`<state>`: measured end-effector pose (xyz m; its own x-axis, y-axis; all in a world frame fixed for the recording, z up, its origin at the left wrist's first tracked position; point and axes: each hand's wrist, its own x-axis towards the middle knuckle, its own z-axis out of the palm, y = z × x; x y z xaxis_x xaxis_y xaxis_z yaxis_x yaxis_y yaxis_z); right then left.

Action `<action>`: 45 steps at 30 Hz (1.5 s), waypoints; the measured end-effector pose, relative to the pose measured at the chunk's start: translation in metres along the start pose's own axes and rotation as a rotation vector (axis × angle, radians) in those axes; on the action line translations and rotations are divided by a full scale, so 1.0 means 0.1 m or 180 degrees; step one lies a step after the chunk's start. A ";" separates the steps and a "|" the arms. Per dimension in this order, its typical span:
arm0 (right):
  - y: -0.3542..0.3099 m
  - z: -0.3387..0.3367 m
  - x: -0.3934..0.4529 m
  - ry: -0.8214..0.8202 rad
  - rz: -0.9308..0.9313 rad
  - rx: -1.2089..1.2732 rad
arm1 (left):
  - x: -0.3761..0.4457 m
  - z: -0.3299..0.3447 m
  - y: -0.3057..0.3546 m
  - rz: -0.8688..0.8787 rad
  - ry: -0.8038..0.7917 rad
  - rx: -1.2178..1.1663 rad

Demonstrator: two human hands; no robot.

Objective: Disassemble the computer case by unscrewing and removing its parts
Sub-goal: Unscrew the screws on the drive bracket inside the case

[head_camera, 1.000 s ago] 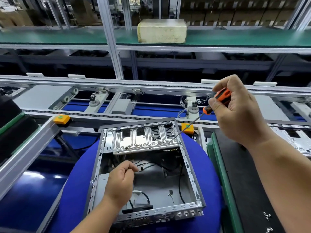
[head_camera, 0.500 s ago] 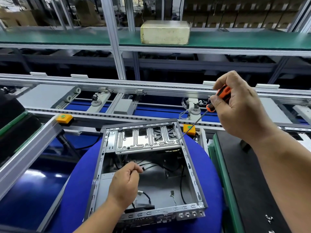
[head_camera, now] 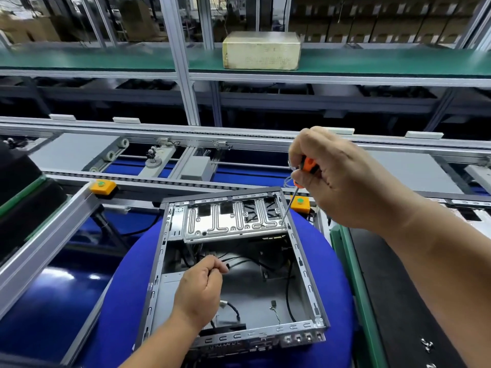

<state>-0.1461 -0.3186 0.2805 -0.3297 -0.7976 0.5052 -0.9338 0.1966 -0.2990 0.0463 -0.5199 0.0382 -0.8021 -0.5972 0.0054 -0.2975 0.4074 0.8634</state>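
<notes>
Your computer case (head_camera: 305, 264) sits open-topped on the round blue pad (head_camera: 127, 282), w/ pad showing on both sides; the green-edged bench (head_camera: 353, 301) is near its right wall. Long axis runs away from you, port end nearest. Your right hand (head_camera: 342, 179) is clamped on the orange screwdriver (head_camera: 308, 166), shaft slanting down-left, tip at the drive bracket (head_camera: 233, 221) right-front corner. Left hand (head_camera: 199, 290) is inside the case, fingers curled, pinching a black cable (head_camera: 239, 262). Print on the shelf box (head_camera: 261, 50) is unreadable.

Print on shelf box (head_camera: 261, 50) blurred, illegible
</notes>
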 end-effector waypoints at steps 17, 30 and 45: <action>0.26 -0.10 0.91 -0.0358 0.1370 -0.1641 | -0.02 0.02 0.01 0.0032 -0.0030 0.0077; 0.53 -0.25 1.36 -0.1308 0.1078 -0.1811 | -0.04 0.01 0.03 0.0078 -0.0017 0.0040; 0.52 -0.40 1.39 -0.1797 0.0858 -0.1102 | -0.04 0.02 0.04 0.0110 -0.0084 0.0021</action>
<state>-0.2460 -0.3966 0.3673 -0.5202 -0.8508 -0.0745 -0.8514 0.5234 -0.0329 0.0473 -0.5149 0.0408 -0.8252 -0.5644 0.0217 -0.2729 0.4320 0.8596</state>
